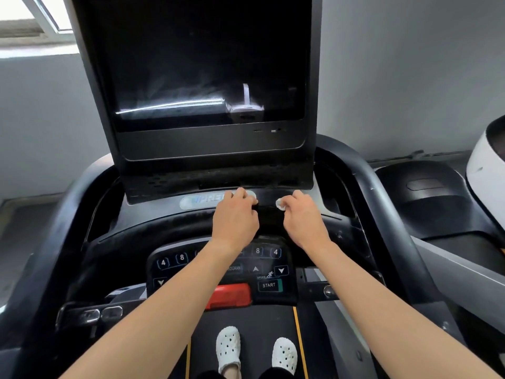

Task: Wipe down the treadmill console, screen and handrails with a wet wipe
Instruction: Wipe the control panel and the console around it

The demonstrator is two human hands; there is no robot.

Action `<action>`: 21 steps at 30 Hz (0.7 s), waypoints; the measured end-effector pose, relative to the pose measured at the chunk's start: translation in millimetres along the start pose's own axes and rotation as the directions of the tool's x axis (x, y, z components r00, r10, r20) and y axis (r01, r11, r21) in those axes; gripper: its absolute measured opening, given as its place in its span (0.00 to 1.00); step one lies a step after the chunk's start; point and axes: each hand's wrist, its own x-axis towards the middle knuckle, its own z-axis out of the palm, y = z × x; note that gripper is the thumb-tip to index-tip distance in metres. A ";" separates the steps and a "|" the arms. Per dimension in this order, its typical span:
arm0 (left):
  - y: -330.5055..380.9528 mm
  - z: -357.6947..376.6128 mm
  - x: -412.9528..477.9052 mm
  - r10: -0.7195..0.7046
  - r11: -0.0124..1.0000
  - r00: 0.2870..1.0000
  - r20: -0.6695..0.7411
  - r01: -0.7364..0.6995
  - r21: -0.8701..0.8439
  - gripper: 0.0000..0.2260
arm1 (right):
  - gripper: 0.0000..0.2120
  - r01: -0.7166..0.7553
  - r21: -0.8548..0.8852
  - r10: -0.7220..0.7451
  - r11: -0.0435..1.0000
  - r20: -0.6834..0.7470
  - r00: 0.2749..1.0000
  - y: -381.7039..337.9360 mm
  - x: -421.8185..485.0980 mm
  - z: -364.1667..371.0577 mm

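Note:
The treadmill's dark screen (207, 64) stands upright ahead, with pale smears across its lower half. Below it runs the black console (164, 214) with a silver logo strip (199, 200). My right hand (303, 217) rests on the console ledge, right of centre, pinching a small crumpled white wet wipe (279, 204). My left hand (235, 217) lies beside it with fingers curled over the logo strip's right end; nothing shows in it. Black handrails curve down on the left (68, 214) and right (382, 201). My forearms cross the button panel (262, 269).
A red stop button (229, 295) and a START key (269, 285) sit near the belt (246, 318), where my white shoes (228, 348) stand. Another black machine (426, 192) and a white housing (483, 170) are at the right. A window (35, 20) is at the upper left.

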 end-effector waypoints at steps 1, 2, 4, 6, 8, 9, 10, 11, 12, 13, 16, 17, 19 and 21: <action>0.2 0.2 -0.5 -0.003 1.000 1.000 0.003 0.003 -0.010 0.16 | 0.15 0.006 -0.001 -0.006 1.000 -0.020 1.000 -3.1 -1.0 1.7; 0.6 -0.1 -0.9 -0.006 1.000 1.000 0.007 0.006 -0.019 0.16 | 0.15 0.009 0.007 -0.009 1.000 -0.027 1.000 -7.9 -1.4 3.2; 0.6 -1.4 -1.8 -0.008 1.000 1.000 0.019 0.009 -0.029 0.16 | 0.14 0.047 0.021 -0.046 0.999 -0.024 0.999 -17.9 -1.1 7.6; 0.7 -2.2 -3.1 -0.001 1.000 1.000 0.028 0.002 -0.023 0.16 | 0.13 0.091 0.023 -0.091 0.996 -0.008 0.996 -24.0 -0.8 7.6; 0.7 -3.3 -3.3 0.004 1.000 0.999 0.032 -0.003 -0.020 0.16 | 0.12 0.087 0.030 -0.088 0.996 0.023 0.996 -20.7 1.9 5.8; 0.2 -3.2 -3.2 0.004 1.000 0.999 0.034 -0.003 -0.021 0.17 | 0.12 0.077 0.029 -0.078 0.997 0.031 0.997 -16.7 2.0 3.7; -0.2 -3.1 -3.3 0.006 1.000 0.999 0.035 -0.005 -0.019 0.17 | 0.12 0.058 0.028 -0.058 0.998 0.027 0.998 -12.2 0.5 1.5; -0.6 -3.0 -3.5 0.008 1.000 0.999 0.036 -0.007 -0.017 0.17 | 0.11 0.037 0.021 -0.038 0.999 0.013 0.999 -7.9 -1.3 -0.9; -0.8 -3.4 -3.7 0.011 1.000 0.999 0.037 -0.010 -0.016 0.17 | 0.11 0.019 0.007 -0.019 1.000 -0.002 1.000 -5.2 -3.4 -4.5; -1.2 -3.7 -3.9 0.013 1.000 0.999 0.039 -0.012 -0.018 0.17 | 0.11 -0.001 -0.014 0.001 1.000 -0.005 1.000 -3.7 -4.3 -6.7; -2.1 -4.9 -5.7 0.023 1.000 0.999 0.046 -0.023 -0.007 0.18 | 0.13 -0.011 -0.023 0.011 1.000 0.000 1.000 -16.1 -2.1 -6.1; -1.9 -5.4 -6.0 0.028 1.000 0.998 0.047 -0.028 0.004 0.17 | 0.14 0.005 -0.006 -0.005 1.000 -0.007 1.000 -24.4 -1.0 -3.0; -1.5 -6.2 -5.6 0.035 0.999 0.998 0.050 -0.036 0.025 0.16 | 0.15 0.041 0.025 -0.042 0.999 0.035 0.999 -41.3 1.7 3.2; 0.3 -7.5 -5.2 0.025 0.999 0.998 0.057 -0.027 0.042 0.15 | 0.15 0.080 0.041 -0.083 0.996 0.080 0.993 -50.6 2.9 5.7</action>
